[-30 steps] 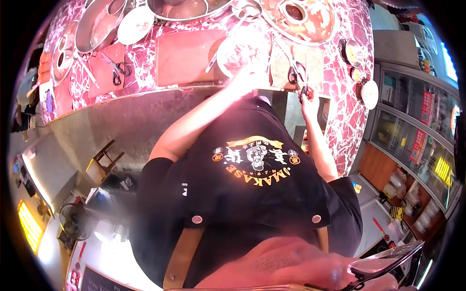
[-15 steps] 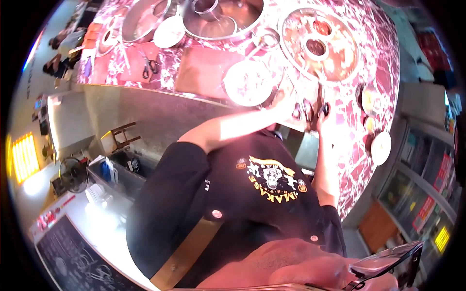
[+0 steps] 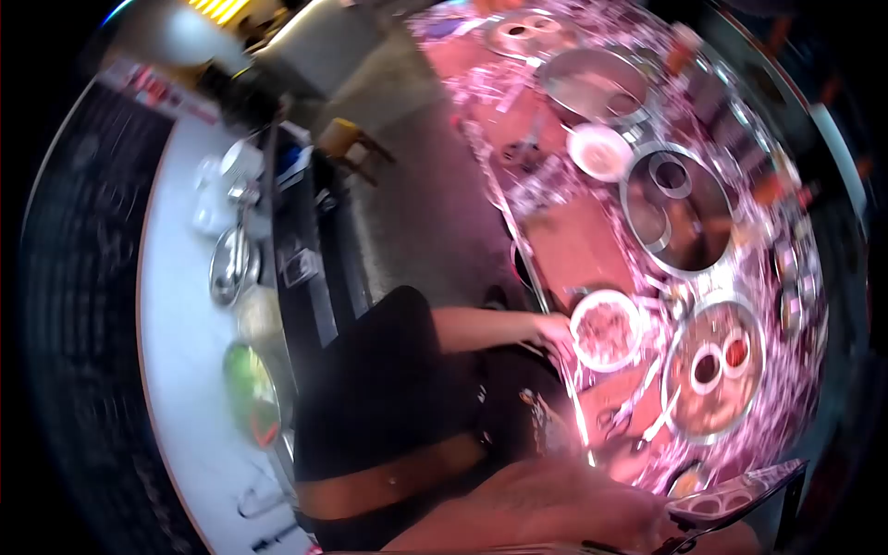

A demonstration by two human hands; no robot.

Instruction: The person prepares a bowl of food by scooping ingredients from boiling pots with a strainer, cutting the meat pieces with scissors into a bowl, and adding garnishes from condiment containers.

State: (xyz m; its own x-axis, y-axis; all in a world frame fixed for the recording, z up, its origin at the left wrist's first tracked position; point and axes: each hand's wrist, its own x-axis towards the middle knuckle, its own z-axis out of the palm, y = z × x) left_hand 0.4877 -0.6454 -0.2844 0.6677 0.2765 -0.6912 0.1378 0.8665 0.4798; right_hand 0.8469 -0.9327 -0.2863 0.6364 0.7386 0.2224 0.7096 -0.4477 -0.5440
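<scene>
My left hand [image 3: 554, 335] is at the near edge of the table, against the left side of a white bowl [image 3: 606, 331] of pinkish food. Blur smears its fingers, so whether they grip the rim is unclear. A pair of scissors [image 3: 615, 422] lies on a reddish mat [image 3: 601, 398] just below the bowl. Beside it, a light utensil with a dark end [image 3: 655, 427] slants toward a round pot [image 3: 714, 370] holding broth and two small sauce cups. My right hand does not show.
Further along the marbled table stand a large metal pot [image 3: 680, 208], another white bowl [image 3: 599, 153] and a second pan [image 3: 592, 83]. More scissors [image 3: 524, 153] lie nearby. On my left are a white counter [image 3: 185, 370] with dishes and a wooden stool [image 3: 356, 143].
My view has swung left, bringing the white counter in. My left hand has come to the bowl's side. My right hand, by a black handle before, has left the view.
</scene>
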